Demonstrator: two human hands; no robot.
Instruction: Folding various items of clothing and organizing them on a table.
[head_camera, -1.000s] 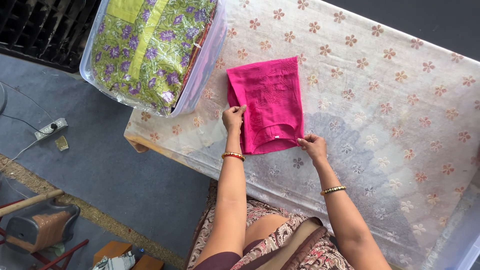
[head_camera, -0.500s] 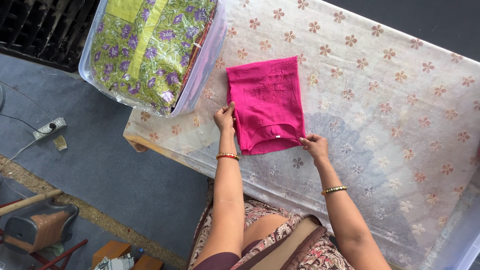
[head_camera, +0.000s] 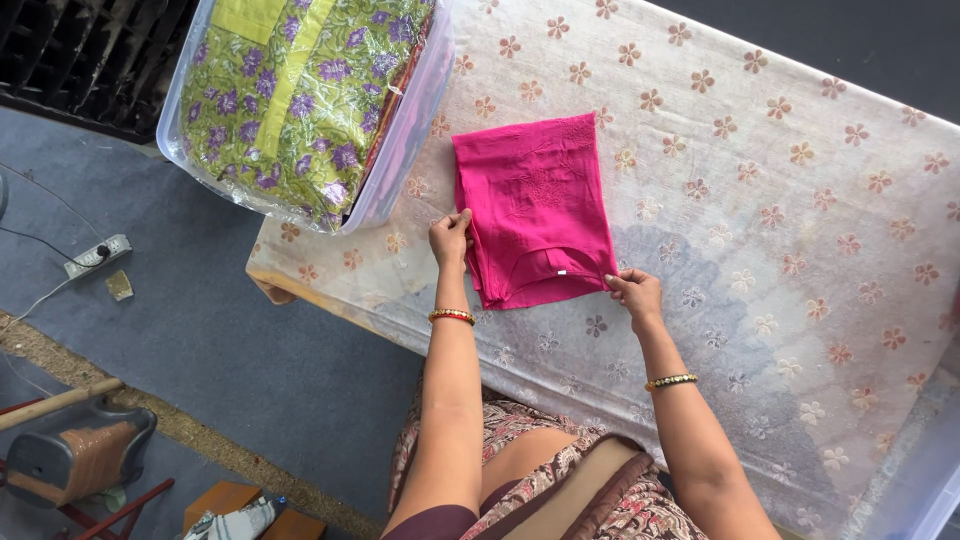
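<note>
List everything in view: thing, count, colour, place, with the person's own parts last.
folded pink cloth garment: one, pink, middle of the table.
flower-patterned tablecloth: one, cream with brown flowers, covers the table.
clear plastic storage box: one, transparent, on the table's far left corner.
wrapped green fabric with purple flowers: one, inside the box.
white power strip: one, on the blue floor, left.
grey stool with red legs: one, bottom left.
gold bangles: two, one on each wrist.
left hand: at the garment's left edge.
right hand: pinches the garment's near right corner.
</note>
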